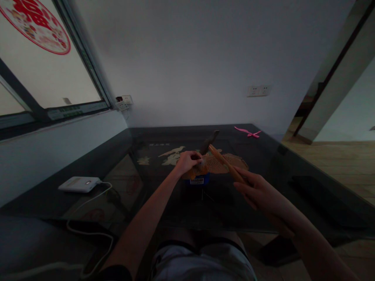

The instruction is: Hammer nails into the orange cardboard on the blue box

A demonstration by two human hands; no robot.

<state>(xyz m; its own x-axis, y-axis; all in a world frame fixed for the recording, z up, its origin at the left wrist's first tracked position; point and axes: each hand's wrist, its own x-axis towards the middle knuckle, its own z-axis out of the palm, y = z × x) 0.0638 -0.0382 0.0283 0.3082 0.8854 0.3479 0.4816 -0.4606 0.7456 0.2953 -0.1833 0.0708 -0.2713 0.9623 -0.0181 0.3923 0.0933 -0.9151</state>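
A hammer with a wooden handle (225, 162) is in my right hand (252, 186), whose fingers wrap round the lower end of the handle. Its dark head (208, 143) is raised close to my left hand (189, 162). The fingers of my left hand are pinched together over a brown, speckled flat piece (224, 163); what they hold is too small and dim to make out. Beneath the near left part of that piece stands a blue object (202, 179) with a white barcode label.
The dark glossy table (164, 207) meets the wall at the back. A white power bank (79, 184) with a cable (88, 201) lies on the left. A pink ribbon (249, 132) lies at the back right, and a dark flat object (325, 199) near the right edge.
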